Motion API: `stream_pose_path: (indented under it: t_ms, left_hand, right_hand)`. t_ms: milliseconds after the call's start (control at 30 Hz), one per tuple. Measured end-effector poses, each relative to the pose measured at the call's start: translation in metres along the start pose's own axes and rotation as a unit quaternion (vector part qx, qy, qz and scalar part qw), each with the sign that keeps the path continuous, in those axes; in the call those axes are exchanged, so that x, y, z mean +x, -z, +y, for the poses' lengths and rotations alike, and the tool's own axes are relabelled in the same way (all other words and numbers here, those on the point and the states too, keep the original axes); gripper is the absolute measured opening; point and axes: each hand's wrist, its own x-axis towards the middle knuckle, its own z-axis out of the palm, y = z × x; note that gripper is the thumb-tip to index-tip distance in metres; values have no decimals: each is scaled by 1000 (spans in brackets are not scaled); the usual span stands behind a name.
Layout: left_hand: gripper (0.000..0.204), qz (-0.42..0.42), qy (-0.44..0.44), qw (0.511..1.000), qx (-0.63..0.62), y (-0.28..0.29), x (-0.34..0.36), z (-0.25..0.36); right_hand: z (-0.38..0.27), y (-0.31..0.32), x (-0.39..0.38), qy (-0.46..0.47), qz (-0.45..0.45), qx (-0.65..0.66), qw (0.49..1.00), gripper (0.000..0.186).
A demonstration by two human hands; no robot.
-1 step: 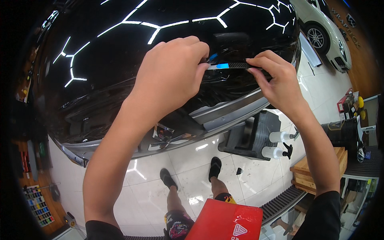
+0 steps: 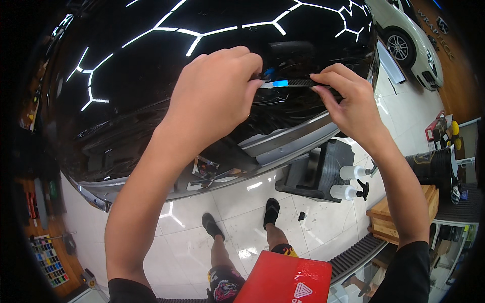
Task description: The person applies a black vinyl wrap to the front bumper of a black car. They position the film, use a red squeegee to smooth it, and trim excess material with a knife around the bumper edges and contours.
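Over the glossy black car panel (image 2: pixel 136 65), my two hands hold a narrow strip (image 2: pixel 299 83) between them. The strip is dark with fine crosswise ridges and has a shiny blue and silver part near the left fingers; its exact kind I cannot make out. My left hand (image 2: pixel 214 88) pinches the silver end between thumb and fingers, the back of the hand hiding most of the grip. At the other end, the thumb and fingertips of my right hand (image 2: pixel 353 98) close on the dark part. Wrinkled glossy film lies on the panel below the hands.
A black step stool (image 2: pixel 316 174) stands below the bumper, with two white spray bottles (image 2: pixel 346 192) on it. Right of these are a wooden crate (image 2: pixel 399 214) and a black bin (image 2: pixel 432 169). A red pouch (image 2: pixel 280 278) hangs before me. A white car (image 2: pixel 411 45) is parked at far right.
Both hands and the strip have shifted only a tiny bit to the left. The grip of each hand looks the same.
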Motion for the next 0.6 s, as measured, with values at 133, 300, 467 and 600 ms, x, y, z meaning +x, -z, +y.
stream_pose_path:
  t_ms: [133,300,467,600]
  left_hand:
    - [7,8,0,999,-40,1,-2,-1]
    - [5,27,-30,998,-45,2,-5,0]
    - [7,33,-33,998,-52,3,-4,1]
    - [8,24,-27,998,-46,8,-3,3]
  right_hand:
    - [1,6,1,25,-6,-38,999,20]
    - [-3,16,3,61,13,-95,994,14]
    - [0,40,4,106,40,-194,974,17]
    - [-5,61,8,135,53,-259,955,24]
